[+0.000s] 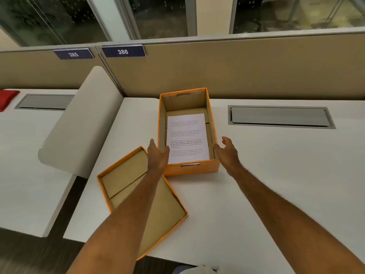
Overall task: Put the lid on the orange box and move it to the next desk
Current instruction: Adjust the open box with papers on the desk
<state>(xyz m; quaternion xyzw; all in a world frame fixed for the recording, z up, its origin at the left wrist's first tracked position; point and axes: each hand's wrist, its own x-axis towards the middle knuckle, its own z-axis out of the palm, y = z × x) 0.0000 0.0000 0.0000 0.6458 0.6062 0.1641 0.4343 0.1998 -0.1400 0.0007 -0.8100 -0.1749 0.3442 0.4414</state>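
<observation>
The orange box (194,168) stands uncovered on the white desk (276,175), with a printed sheet of paper (186,138) lying flat inside. Its orange lid (126,175) lies upside down on the desk at the box's near left, partly under my left forearm. My left hand (157,155) is at the box's left wall, fingers spread, thumb over the rim. My right hand (227,150) hovers open just off the right wall. Neither hand holds anything.
A white rounded divider panel (83,119) separates this desk from the left desk (25,155), which has a red item (7,98) at its far edge. Each desk has a grey cable flap (278,116). Tan partitions carry labels 385 and 386.
</observation>
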